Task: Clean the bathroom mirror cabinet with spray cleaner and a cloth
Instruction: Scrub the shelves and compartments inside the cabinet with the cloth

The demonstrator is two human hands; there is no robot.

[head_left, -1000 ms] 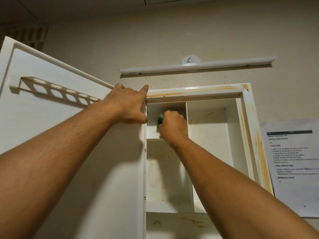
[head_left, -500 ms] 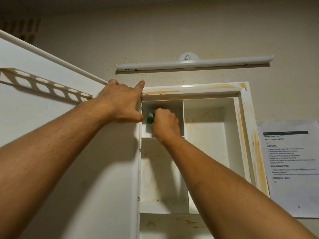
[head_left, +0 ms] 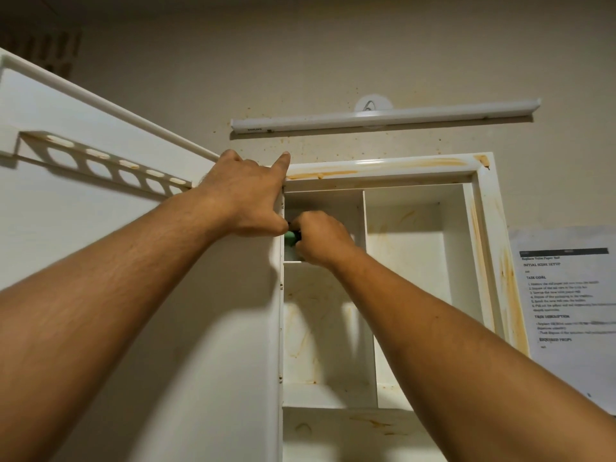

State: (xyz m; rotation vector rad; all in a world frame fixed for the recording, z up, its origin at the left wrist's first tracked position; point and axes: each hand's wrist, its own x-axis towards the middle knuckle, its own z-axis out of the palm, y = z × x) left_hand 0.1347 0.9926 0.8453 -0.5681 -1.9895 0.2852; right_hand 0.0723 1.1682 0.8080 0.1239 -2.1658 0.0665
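The white mirror cabinet [head_left: 480, 208] hangs open on the wall, with orange-brown stains on its frame and inner walls. Its door [head_left: 140, 295] swings out to the left. My left hand [head_left: 246, 198] grips the door's top corner by the hinge side, index finger pointing up over the frame. Inside the small upper-left compartment my right hand [head_left: 321, 238] grips a green cloth [head_left: 290, 240], pressed against the compartment's left wall just above the little shelf. Most of the cloth is hidden by the hand. No spray cleaner is in view.
A slotted white rack [head_left: 100, 161] is fixed to the inside of the door. A tube light [head_left: 383, 119] runs along the wall above the cabinet. A printed sheet [head_left: 566, 315] hangs on the wall to the right. Stained lower compartments [head_left: 320, 335] sit below my right arm.
My right hand with the green cloth has slid left across the upper compartment to its left wall. My left hand stays on the door's top corner.
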